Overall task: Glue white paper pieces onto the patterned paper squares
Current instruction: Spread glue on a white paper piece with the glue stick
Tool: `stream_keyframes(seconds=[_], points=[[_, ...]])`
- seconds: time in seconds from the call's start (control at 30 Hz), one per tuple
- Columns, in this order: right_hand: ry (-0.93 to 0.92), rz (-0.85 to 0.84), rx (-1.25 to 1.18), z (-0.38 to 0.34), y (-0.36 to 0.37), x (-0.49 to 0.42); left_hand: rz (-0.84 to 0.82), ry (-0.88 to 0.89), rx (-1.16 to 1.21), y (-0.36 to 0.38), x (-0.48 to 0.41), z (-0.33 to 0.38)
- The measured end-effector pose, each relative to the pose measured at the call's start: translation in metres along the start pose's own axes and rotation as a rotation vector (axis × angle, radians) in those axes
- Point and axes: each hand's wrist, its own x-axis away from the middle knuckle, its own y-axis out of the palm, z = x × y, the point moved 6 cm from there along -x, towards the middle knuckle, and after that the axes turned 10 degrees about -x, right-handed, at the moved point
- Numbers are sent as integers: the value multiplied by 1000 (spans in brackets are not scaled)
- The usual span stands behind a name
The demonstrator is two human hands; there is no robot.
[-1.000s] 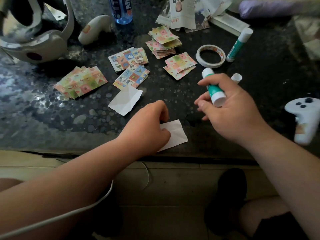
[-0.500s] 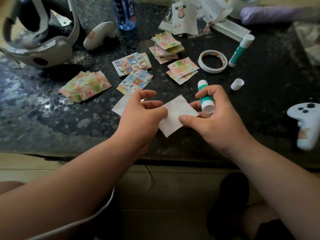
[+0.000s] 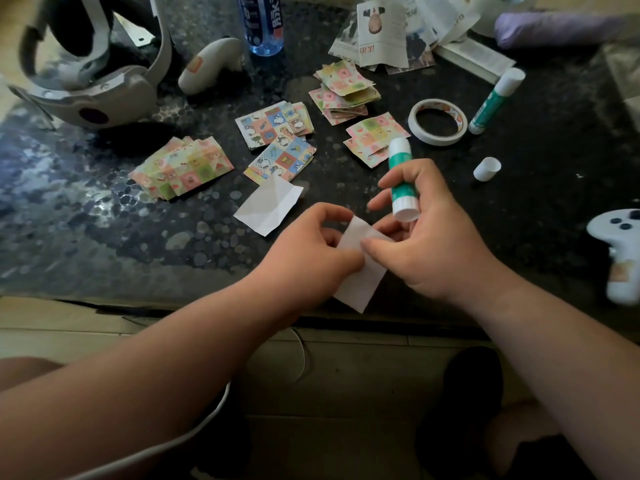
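Observation:
A white paper piece (image 3: 360, 285) is pinched between my left hand (image 3: 308, 258) and my right hand (image 3: 429, 244), just above the table's near edge. My right hand also grips an uncapped green-and-white glue stick (image 3: 401, 181), held between index and middle fingers. A second white paper piece (image 3: 268, 206) lies flat on the dark table beyond my left hand. Patterned paper squares lie in several piles: one at the left (image 3: 183, 166), two in the middle (image 3: 275, 123) (image 3: 284, 161), two further right (image 3: 346, 86) (image 3: 375, 136).
The glue cap (image 3: 486, 169) sits right of my hand. A tape roll (image 3: 437, 121) and a capped glue stick (image 3: 495, 100) lie behind it. A headset (image 3: 97, 84), two white controllers (image 3: 211, 65) (image 3: 620, 251), a bottle (image 3: 261, 22) and torn printed paper (image 3: 384, 32) ring the table.
My left hand lifted the white piece off the table edge. My right hand, still carrying the glue stick, came in and took hold of it too; the piece has since turned and dropped nearer the edge.

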Motion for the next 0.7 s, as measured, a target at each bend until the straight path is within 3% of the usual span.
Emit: stream_keyframes(seconds=[0.13,0.23,0.4,0.7], points=[[45,78,-44,5,-8,-2,126,-88,360,-6,-5,-8],[70,66,-63,9,-2,0,119,-93,437,-4,-5,-9],[52,67,-3,10,-1,0,168,6,59,-6,-7,-10],[66,-6,177,21,8,1,257,138,-326,-13,-9,-6]])
